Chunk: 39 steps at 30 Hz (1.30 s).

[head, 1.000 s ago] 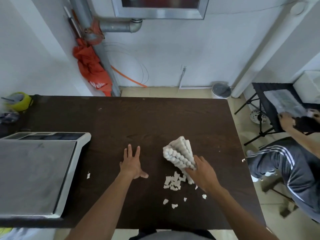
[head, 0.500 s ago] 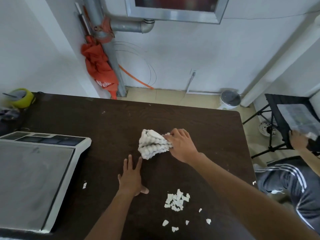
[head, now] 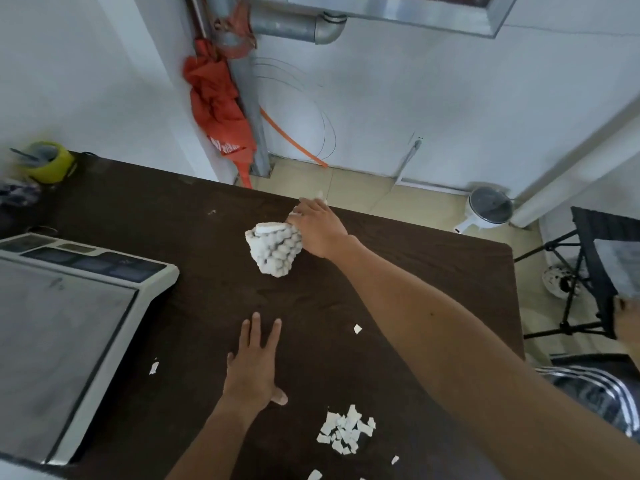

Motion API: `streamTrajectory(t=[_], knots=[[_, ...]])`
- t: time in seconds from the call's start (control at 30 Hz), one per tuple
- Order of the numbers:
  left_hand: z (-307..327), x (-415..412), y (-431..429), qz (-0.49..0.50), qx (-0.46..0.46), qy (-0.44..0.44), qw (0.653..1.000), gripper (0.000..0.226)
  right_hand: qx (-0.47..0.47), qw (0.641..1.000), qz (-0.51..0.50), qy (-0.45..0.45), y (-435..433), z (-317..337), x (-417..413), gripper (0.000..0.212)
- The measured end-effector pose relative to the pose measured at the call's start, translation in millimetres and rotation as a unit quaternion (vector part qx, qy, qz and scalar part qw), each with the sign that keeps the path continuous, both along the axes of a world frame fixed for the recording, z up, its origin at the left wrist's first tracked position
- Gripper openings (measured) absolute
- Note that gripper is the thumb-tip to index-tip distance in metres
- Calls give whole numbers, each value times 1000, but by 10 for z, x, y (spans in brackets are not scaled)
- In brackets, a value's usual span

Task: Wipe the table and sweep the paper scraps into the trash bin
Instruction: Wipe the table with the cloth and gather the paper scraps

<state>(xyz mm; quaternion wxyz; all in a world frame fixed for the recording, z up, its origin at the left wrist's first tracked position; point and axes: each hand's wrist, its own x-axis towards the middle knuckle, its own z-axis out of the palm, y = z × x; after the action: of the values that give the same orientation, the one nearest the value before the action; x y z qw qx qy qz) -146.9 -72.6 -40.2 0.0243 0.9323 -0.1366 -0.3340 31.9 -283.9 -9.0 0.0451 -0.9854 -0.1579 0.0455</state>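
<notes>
- The right hand (head: 320,230) is gripping a white, nubby cloth (head: 275,251), with its fingers curled over one end. Most of the cloth is bunching out to the left of the knuckles, and a small tuft is showing past the fingertips.
- The left hand (head: 254,368) is lying flat on the dark table (head: 433,265), fingers straight and slightly spread, holding nothing.
- The cloth is looking soft, light and floppy. Since the loose part will probably be trailing, taking hold across the middle of the bunch and pressing down seems better than gripping one end.
- The pile of paper scraps (head: 346,433) is sitting on the near side, just right of the left thumb and well apart from the cloth.
- One stray scrap (head: 357,329) is lying to the right of the left fingertips, and another scrap (head: 153,367) is lying to their left, just beside the scale (head: 69,323).
- The scraps are looking thin and weightless, so they are likely to scatter. Herding them with the cloth should suit them better than pinching each one.
- What is probably the trash bin (head: 490,207) is standing on the floor, well beyond the right fingertips.
</notes>
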Motion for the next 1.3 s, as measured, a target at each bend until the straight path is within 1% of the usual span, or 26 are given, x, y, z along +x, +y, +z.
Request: streamTrajectory(t=[0.07, 0.17, 0.27, 0.47, 0.63, 0.83, 1.0, 1.17, 1.3], knots=[[-3, -4, 4, 0, 0, 0, 1000, 141, -5, 1000, -13, 9, -96, -61, -13, 45], [5, -7, -8, -1, 3, 0, 1000, 140, 16, 999, -44, 2, -285, -99, -67, 44], [18, -10, -8, 1, 6, 5, 1000, 141, 28, 996, -85, 18, -502, -78, -120, 45], [9, 10, -17, 2, 10, 12, 1000, 143, 15, 987, -152, 46, -966, -92, -319, 53], [15, 10, -6, -7, 10, 13, 1000, 143, -16, 975, -206, 81, -1394, -45, -607, 55], [-2, 8, -12, -8, 10, 11, 1000, 146, -55, 945, -300, 115, -1868, 23, -1051, 57], [15, 8, -35, -3, 16, 11, 1000, 147, -58, 915, -379, 127, -2183, 20, -1438, 48], [27, 8, -38, 4, 17, 15, 1000, 146, -63, 878, -459, 125, -2438, 18, -1898, 45], [52, 4, -47, 9, 23, 20, 999, 146, -55, 844, -516, 135, -2423, -24, -2240, 44]])
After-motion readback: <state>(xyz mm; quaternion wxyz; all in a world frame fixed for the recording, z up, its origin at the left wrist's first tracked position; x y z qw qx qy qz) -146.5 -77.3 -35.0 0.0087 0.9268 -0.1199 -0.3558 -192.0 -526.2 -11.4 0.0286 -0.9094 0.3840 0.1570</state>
